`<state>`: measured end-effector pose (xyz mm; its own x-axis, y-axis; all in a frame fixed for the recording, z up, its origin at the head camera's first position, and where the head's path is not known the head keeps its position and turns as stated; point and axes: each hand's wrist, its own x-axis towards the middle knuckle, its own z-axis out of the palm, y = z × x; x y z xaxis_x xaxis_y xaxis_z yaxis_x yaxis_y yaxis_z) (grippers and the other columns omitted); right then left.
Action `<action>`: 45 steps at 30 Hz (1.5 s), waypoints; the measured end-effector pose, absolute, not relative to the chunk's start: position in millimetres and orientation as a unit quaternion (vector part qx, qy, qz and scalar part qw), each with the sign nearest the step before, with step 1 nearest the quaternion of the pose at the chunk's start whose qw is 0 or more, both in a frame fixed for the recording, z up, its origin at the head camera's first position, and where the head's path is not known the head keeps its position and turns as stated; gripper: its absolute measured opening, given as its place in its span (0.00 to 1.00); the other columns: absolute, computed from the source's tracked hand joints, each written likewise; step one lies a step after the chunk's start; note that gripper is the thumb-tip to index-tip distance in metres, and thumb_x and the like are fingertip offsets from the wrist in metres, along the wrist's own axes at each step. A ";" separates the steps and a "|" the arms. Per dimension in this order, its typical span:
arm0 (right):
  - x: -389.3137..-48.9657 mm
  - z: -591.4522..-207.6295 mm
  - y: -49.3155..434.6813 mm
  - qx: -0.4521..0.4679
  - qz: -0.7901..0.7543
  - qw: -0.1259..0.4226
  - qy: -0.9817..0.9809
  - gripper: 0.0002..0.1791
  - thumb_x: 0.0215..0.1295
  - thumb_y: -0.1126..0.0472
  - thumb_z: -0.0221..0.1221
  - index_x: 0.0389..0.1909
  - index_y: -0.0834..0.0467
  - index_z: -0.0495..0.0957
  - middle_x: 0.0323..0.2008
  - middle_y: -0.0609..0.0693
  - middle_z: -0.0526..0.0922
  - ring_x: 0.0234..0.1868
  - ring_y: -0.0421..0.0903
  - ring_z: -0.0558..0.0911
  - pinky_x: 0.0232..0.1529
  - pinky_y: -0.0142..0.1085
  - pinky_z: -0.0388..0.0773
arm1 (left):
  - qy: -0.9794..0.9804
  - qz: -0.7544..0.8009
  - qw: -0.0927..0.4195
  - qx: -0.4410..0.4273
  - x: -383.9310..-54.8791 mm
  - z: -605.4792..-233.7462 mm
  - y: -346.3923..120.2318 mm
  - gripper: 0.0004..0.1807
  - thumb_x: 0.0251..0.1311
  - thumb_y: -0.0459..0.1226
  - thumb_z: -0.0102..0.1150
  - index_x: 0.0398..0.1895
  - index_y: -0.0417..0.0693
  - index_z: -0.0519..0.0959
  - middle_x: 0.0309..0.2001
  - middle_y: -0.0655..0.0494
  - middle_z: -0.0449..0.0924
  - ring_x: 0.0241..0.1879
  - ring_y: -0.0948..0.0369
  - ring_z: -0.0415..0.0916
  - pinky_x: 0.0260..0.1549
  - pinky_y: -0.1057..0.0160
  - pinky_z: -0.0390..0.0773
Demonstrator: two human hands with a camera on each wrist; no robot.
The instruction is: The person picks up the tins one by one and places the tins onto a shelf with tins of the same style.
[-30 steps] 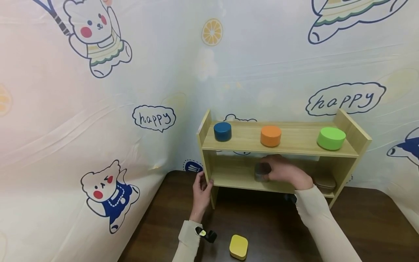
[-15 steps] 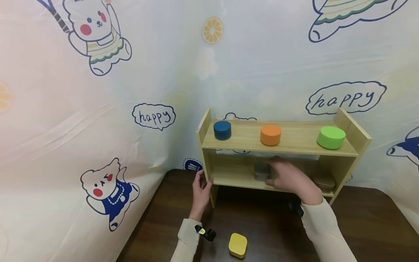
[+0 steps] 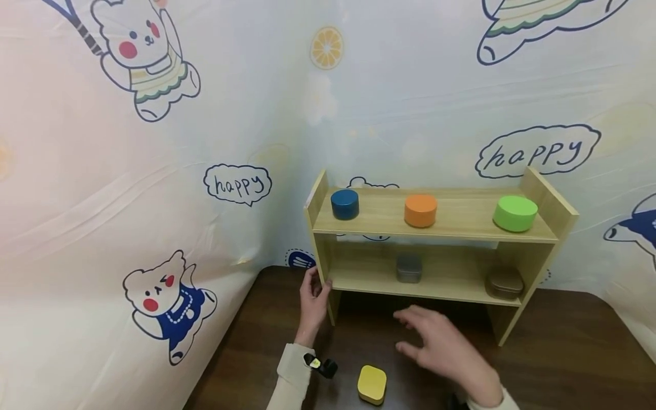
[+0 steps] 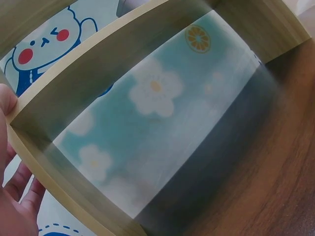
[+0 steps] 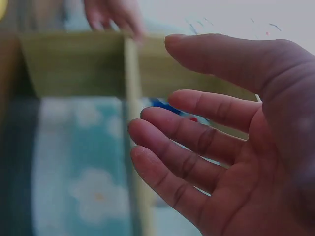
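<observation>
Yellow box (image 3: pixel 372 384) is the loose one: flat on the bench (image 3: pixel 574 336), in front of the shelf unit (image 3: pixel 550 213), between the two forearms. Right hand (image 3: pixel 443 344) hangs forward of the bench edge, below the lower board (image 3: pixel 361 277), fingers loosely extended, thumb well apart, palm bare in the right wrist view. Holding nothing. Its height over the bench I can't tell.

Key relation: box sits to the left of the right hand and nearer the body, just off the thumb side, not touching. Fingers point left and toward the unit, so they aim past the box rather than at it; my read is a reach would have to come back and left. Box is a rounded square, so no clear long axis to match, sits slightly turned. Yellow blur in the right wrist view's corner is probably the same box.

Left hand (image 3: pixel 314 299) is farther off and busy: gripping the unit's left side panel, thumb at the front edge, fingers outside. Right is the nearer, free one.

Grey tin (image 3: pixel 409 268) stands mid lower board, brown tin (image 3: pixel 504 283) at its right end.
</observation>
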<state>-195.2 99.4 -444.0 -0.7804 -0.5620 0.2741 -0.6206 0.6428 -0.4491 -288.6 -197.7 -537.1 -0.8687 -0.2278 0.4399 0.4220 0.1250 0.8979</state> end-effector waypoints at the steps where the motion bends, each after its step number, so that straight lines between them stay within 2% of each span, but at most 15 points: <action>1: -192.2 -451.4 96.2 0.330 0.270 0.039 -0.904 0.26 0.62 0.51 0.73 0.58 0.55 0.83 0.49 0.44 0.86 0.44 0.40 0.86 0.41 0.37 0.83 | -0.708 -0.659 0.246 -0.067 -288.3 -537.3 -197.8 0.21 0.72 0.29 0.58 0.66 0.45 0.74 0.57 0.42 0.78 0.53 0.63 0.78 0.52 0.68 0.79; 6: -183.2 -481.4 88.1 0.328 0.279 -0.008 -0.903 0.26 0.63 0.50 0.72 0.59 0.54 0.82 0.52 0.43 0.86 0.49 0.42 0.86 0.45 0.42 0.84 | -0.709 -0.658 0.245 -0.067 -287.4 -536.5 -197.5 0.21 0.72 0.29 0.58 0.66 0.46 0.74 0.57 0.43 0.78 0.53 0.63 0.77 0.52 0.66 0.80; 9: -180.1 -492.9 88.2 0.323 0.287 -0.024 -0.901 0.26 0.64 0.48 0.72 0.60 0.53 0.82 0.54 0.45 0.86 0.52 0.47 0.87 0.47 0.44 0.84 | -0.709 -0.657 0.247 -0.067 -287.1 -536.3 -197.7 0.21 0.72 0.30 0.58 0.66 0.46 0.74 0.57 0.43 0.78 0.53 0.63 0.77 0.53 0.62 0.80; 14: -177.3 -509.4 87.2 0.313 0.307 -0.038 -0.898 0.27 0.63 0.49 0.72 0.61 0.54 0.81 0.56 0.49 0.86 0.54 0.53 0.87 0.47 0.47 0.84 | -0.709 -0.657 0.249 -0.066 -287.8 -536.7 -198.6 0.21 0.72 0.30 0.59 0.66 0.45 0.74 0.56 0.43 0.78 0.53 0.63 0.76 0.54 0.60 0.80; 21: -176.9 -534.5 75.3 0.315 0.315 -0.055 -0.894 0.31 0.62 0.48 0.72 0.63 0.57 0.80 0.56 0.51 0.85 0.54 0.53 0.86 0.49 0.48 0.84 | -0.706 -0.658 0.253 -0.067 -287.8 -535.5 -199.2 0.21 0.72 0.29 0.59 0.66 0.43 0.74 0.56 0.42 0.78 0.52 0.62 0.76 0.55 0.57 0.79; 29: -177.7 -551.1 63.1 0.290 0.309 -0.097 -0.901 0.42 0.56 0.40 0.74 0.65 0.61 0.78 0.59 0.58 0.83 0.56 0.61 0.84 0.51 0.58 0.82 | -0.705 -0.661 0.249 -0.066 -288.2 -534.9 -197.1 0.20 0.72 0.29 0.58 0.66 0.43 0.74 0.56 0.44 0.78 0.53 0.63 0.76 0.54 0.62 0.79; 39: -179.1 -562.8 54.6 0.301 0.293 -0.102 -0.902 0.39 0.53 0.42 0.77 0.62 0.59 0.80 0.53 0.51 0.85 0.50 0.51 0.86 0.48 0.50 0.83 | -0.702 -0.658 0.261 -0.076 -290.7 -535.0 -198.4 0.20 0.72 0.29 0.59 0.65 0.42 0.74 0.56 0.40 0.78 0.52 0.64 0.76 0.52 0.69 0.79; 45: -175.7 -564.5 48.8 0.263 0.313 -0.155 -0.899 0.38 0.52 0.48 0.78 0.61 0.60 0.80 0.61 0.62 0.82 0.58 0.65 0.82 0.54 0.64 0.79 | -0.702 -0.662 0.253 -0.069 -288.9 -535.9 -198.1 0.20 0.72 0.29 0.59 0.66 0.43 0.74 0.57 0.41 0.78 0.53 0.63 0.76 0.53 0.69 0.78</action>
